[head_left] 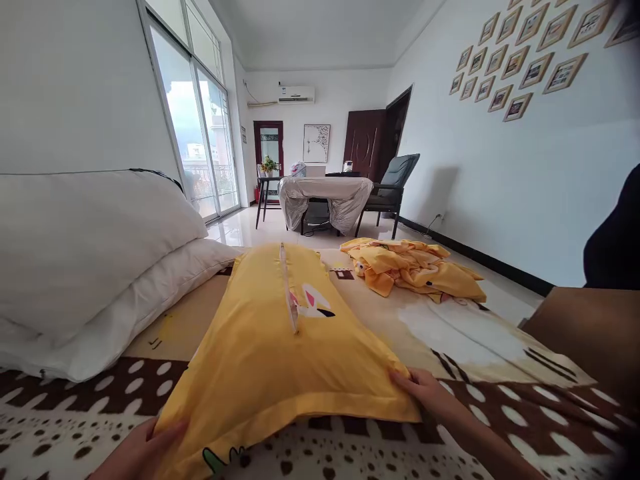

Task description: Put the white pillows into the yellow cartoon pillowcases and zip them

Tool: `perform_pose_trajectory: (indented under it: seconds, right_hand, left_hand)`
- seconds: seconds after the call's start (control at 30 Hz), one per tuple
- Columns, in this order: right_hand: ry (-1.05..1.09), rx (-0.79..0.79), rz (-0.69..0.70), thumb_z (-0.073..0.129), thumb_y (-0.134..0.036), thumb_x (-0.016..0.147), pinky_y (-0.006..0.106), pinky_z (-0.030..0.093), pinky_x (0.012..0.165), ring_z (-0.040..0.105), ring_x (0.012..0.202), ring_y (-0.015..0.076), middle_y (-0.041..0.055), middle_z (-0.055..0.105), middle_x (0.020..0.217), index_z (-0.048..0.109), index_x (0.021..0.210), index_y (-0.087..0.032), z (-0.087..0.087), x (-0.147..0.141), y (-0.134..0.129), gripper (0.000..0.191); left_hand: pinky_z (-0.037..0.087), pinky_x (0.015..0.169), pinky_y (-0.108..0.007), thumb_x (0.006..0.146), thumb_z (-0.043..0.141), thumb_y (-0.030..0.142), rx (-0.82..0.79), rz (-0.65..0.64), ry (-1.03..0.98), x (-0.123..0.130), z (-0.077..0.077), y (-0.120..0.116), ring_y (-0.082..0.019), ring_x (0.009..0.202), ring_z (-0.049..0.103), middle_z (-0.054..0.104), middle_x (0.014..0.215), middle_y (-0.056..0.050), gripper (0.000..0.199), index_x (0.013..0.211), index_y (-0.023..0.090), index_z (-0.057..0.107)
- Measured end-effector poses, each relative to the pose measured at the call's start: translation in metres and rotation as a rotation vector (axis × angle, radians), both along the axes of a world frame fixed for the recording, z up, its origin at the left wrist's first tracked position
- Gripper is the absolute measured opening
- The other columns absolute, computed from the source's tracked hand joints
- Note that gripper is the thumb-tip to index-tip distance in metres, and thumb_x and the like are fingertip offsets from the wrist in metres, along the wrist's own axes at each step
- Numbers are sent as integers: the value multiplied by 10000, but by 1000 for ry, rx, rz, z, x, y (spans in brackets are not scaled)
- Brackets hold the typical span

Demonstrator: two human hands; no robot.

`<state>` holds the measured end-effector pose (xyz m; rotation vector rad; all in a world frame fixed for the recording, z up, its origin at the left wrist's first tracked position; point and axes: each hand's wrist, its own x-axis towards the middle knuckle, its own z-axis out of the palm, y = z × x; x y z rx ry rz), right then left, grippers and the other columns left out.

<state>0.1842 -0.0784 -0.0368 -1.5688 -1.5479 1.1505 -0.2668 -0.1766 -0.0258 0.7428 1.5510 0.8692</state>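
Note:
A yellow pillow (pixel 260 360) in a printed cover lies on the patterned bedding, with an open slit along its upper middle that shows some white and pink inside. My left hand (pixel 150 445) grips its near left corner, the fingers partly hidden by the cloth. At the near right corner, my right hand (pixel 420 388) pinches the yellow edge between thumb and fingers. The near border of the cover is slightly raised between the two hands.
White pillows (pixel 95 260) are stacked at the left. Crumpled yellow cloth (pixel 415 267) lies at the back right of the bed (pixel 480 333). A cardboard box (pixel 590 340) stands at the right edge. Beyond are a covered table (pixel 327 189) and a chair (pixel 395 183).

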Motion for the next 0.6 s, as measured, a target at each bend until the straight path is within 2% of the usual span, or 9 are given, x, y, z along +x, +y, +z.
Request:
perform_pose_trajectory:
  seconds: [0.1, 0.2, 0.3, 0.4, 0.47, 0.53, 0.6]
  right_hand:
    - [47, -7, 15, 506, -744, 680, 404, 518, 822, 636, 962, 322, 136, 702, 980, 662, 855, -194, 3, -28, 18, 598]
    - [48, 183, -28, 513, -695, 725, 406, 459, 935, 580, 1081, 321, 160, 642, 1148, 599, 1075, -155, 0, -61, 22, 649]
    - [73, 172, 5, 538, -665, 736, 398, 475, 903, 590, 1058, 330, 155, 651, 1125, 589, 1082, -138, -8, -69, 15, 632]
    - [97, 89, 52, 510, -648, 773, 372, 511, 816, 622, 1004, 314, 117, 677, 1074, 598, 1081, -157, -12, -56, 8, 586]
    - [21, 108, 42, 471, -650, 794, 363, 513, 775, 636, 958, 309, 106, 693, 1016, 617, 1046, -164, -11, -45, 7, 566]
    - [-127, 136, 31, 430, -647, 811, 365, 504, 748, 645, 896, 307, 105, 704, 943, 636, 989, -168, -9, -34, 9, 551]
    - [-324, 191, -6, 423, -612, 822, 383, 488, 773, 642, 890, 309, 111, 703, 941, 624, 1040, -168, -3, -25, 15, 534]
  left_hand:
    - [574, 757, -385, 521, 712, 671, 31, 28, -118, 16, 9, 27, -311, 805, 697, 742, 781, -49, 457, 694, 252, 655]
    - [574, 747, -394, 594, 698, 630, 123, 67, -37, 32, 12, 46, -315, 853, 692, 743, 825, -65, 433, 781, 244, 645]
    - [570, 754, -404, 656, 648, 634, 80, 82, -19, 35, 8, 45, -313, 826, 695, 740, 810, -83, 412, 766, 238, 636]
    - [563, 733, -398, 690, 537, 714, 27, 13, 13, 22, 0, 38, -310, 751, 695, 732, 755, -89, 480, 696, 244, 631]
    - [551, 679, -387, 692, 496, 738, 66, -81, 166, 9, -5, 37, -317, 722, 685, 722, 727, -89, 518, 647, 237, 619]
    - [528, 659, -368, 710, 477, 720, 164, -158, 437, -5, -6, 39, -322, 752, 674, 714, 741, -87, 512, 639, 228, 602]
    - [509, 661, -354, 747, 458, 668, 261, -166, 738, -16, -4, 40, -314, 778, 666, 706, 782, -83, 484, 786, 212, 616]
